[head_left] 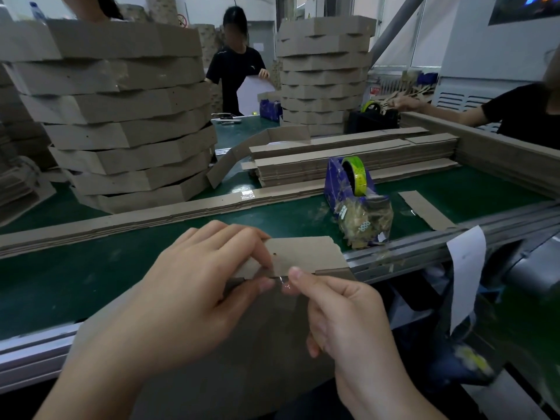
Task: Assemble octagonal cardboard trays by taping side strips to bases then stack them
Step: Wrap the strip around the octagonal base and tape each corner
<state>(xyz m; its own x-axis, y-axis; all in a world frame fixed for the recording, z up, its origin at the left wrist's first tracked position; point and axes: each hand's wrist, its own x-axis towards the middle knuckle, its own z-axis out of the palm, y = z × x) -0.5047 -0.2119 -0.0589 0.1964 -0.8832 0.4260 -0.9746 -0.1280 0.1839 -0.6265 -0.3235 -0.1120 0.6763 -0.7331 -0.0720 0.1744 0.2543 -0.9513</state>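
A brown cardboard tray lies against my body at the near edge of the green table, its far wall standing up. My left hand grips that wall from the left, thumb and fingers pinching its top edge. My right hand pinches the same edge from the right, fingertip on a small piece of clear tape at the seam. A blue tape dispenser with a yellow-green roll stands just beyond, to the right. Finished trays rise in a tall stack at the left.
Flat side strips lie piled mid-table, and a long strip bundle crosses in front of them. A second tray stack stands at the back. One person stands behind the table, another's arm reaches in at right. A metal rail edges the table.
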